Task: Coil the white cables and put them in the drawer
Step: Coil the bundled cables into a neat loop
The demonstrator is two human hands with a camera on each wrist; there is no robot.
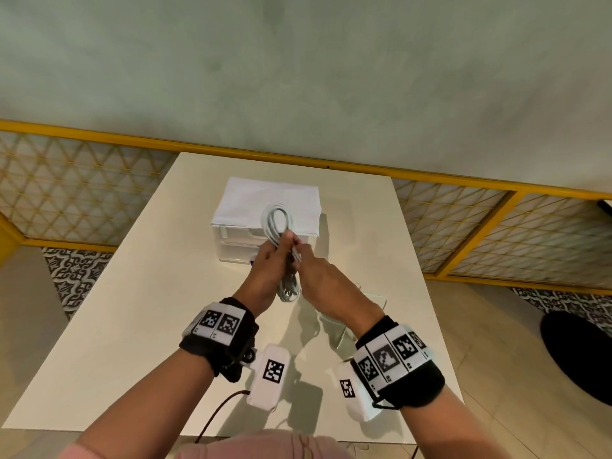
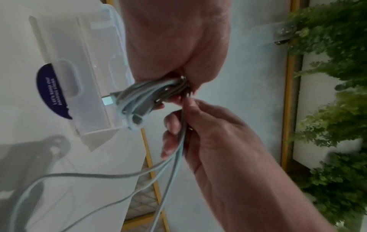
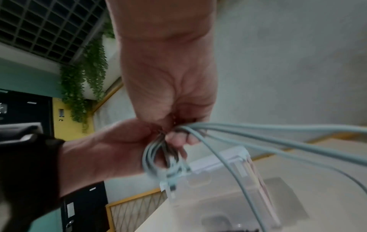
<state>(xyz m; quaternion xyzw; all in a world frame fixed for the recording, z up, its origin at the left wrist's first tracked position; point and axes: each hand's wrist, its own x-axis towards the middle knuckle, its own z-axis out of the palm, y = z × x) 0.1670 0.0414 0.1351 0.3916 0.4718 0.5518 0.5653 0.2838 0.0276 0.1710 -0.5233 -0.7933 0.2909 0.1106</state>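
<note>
Above the table, both hands hold one bundle of white cable [image 1: 277,218]. My left hand [image 1: 284,241] grips the coiled loops [image 2: 139,97] in its fist, with a metal plug end sticking out of the bundle. Right beside it, my right hand [image 1: 300,257] pinches several loose strands [image 2: 179,141] between thumb and fingers. These strands [image 3: 278,141] hang away from the right hand [image 3: 178,131] in long loops towards the table. The translucent drawer unit [image 1: 236,241] stands just behind the hands, its drawers pushed in.
White folded cloth or paper [image 1: 265,197] lies on top of the drawer unit. A clear plastic piece [image 1: 374,304] lies on the white table [image 1: 116,309] beside my right wrist. A yellow-framed railing [image 1: 430,175] runs behind the table. A dark round stool [image 1: 579,352] is at the right.
</note>
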